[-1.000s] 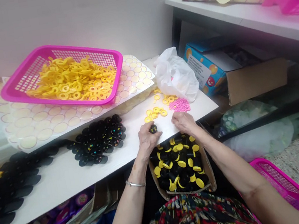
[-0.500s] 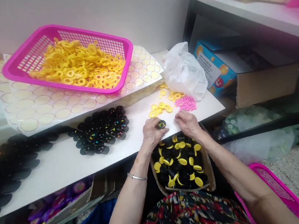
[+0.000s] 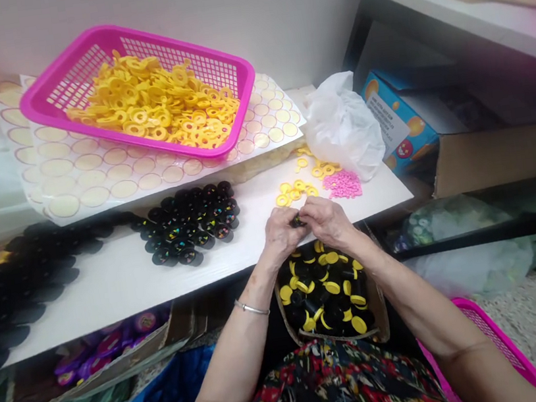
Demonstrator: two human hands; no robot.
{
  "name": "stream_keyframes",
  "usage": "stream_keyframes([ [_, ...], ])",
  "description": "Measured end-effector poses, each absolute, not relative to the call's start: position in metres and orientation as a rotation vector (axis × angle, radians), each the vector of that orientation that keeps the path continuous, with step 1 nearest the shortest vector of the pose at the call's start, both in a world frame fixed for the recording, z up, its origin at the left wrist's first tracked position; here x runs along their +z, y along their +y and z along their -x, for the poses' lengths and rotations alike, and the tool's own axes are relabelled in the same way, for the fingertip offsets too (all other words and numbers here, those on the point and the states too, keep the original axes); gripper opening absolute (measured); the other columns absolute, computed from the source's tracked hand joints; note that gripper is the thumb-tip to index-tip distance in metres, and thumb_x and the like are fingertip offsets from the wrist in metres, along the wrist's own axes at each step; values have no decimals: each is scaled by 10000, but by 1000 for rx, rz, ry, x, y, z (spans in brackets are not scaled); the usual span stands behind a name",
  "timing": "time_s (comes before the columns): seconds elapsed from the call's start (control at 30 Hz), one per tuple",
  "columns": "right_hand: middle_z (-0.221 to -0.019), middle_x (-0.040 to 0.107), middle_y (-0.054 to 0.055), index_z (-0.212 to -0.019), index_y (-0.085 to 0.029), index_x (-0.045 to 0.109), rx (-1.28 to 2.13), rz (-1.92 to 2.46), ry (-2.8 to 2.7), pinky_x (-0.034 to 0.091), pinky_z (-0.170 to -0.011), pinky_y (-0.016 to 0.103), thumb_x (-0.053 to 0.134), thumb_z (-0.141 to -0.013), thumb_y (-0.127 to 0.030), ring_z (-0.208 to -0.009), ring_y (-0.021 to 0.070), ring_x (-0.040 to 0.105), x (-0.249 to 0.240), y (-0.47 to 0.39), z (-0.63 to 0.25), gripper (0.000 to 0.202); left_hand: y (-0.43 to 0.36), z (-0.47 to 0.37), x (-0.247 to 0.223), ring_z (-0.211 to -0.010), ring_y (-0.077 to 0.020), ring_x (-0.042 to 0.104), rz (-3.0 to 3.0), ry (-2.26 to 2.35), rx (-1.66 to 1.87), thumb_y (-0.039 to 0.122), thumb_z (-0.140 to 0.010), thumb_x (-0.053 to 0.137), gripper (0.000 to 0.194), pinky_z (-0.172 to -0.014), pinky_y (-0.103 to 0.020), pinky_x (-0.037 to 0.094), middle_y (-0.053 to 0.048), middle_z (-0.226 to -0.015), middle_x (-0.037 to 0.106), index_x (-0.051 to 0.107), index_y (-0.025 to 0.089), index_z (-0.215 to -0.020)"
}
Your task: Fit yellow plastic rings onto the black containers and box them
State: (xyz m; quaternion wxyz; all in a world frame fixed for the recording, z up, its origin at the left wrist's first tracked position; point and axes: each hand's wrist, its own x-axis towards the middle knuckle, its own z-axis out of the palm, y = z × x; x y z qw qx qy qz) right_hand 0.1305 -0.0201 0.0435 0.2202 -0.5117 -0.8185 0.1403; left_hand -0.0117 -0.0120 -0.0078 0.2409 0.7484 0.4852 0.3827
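Observation:
In my left hand [image 3: 281, 232] is a small round black container [image 3: 297, 221], its open top facing up; coloured bits inside are mostly covered by fingers. My right hand [image 3: 325, 219] is closed in a pinch over the top of that container, and whatever its fingertips hold is hidden. Just beyond both hands lie loose yellow rings [image 3: 291, 193] and a small heap of pink pieces [image 3: 342, 184]. Below my wrists, a cardboard box [image 3: 383, 318] holds black containers with yellow caps [image 3: 331, 287].
Black containers [image 3: 189, 228] stand grouped on the white table [image 3: 114, 309], with more at far left. Behind, a pink basket [image 3: 140, 142] of yellow ring pieces rests on printed sheets [image 3: 80, 181]. A white plastic bag [image 3: 345, 127] and an open carton [image 3: 491, 156] are at right.
My right hand has moved left from beside the pink heap to the black container, and the two hands now meet. The view has shifted slightly.

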Motion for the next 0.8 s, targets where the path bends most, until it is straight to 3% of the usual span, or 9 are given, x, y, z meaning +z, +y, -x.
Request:
stream_keyframes([
  [0.33,-690,520,28,-651,-169,635,355,1562,-2278,360,-621,241,460,-795,-140,-683,137,494,48,-20,-119,228,-12,13,-6,-675,-142,503,-2015,1335,1053,248,-654,629,57,-732,-294,386,3,-635,588,618,195,-635],
  [0.53,-695,565,-1,-741,-171,649,775,1342,-1891,419,-652,247,549,-731,-187,-679,129,536,40,-11,-136,102,-12,14,-1,-713,-157,521,-1993,1354,1006,316,-634,676,127,-724,-299,396,-3,-673,616,641,202,-674],
  [0.67,-717,559,12,-755,-167,629,530,1565,-1745,419,-660,275,555,-721,-200,-678,144,516,36,5,-152,88,-12,15,0,-787,-187,521,-1951,1374,1000,283,-571,735,154,-719,-306,407,-8,-710,625,643,206,-668],
  [0.8,-879,566,69,-847,-162,622,275,1858,-1963,390,-641,275,546,-767,-253,-754,174,530,39,14,-151,143,-11,16,-3,-804,-192,521,-1955,1358,1003,306,-545,770,212,-740,-314,413,-8,-734,627,650,211,-692],
])
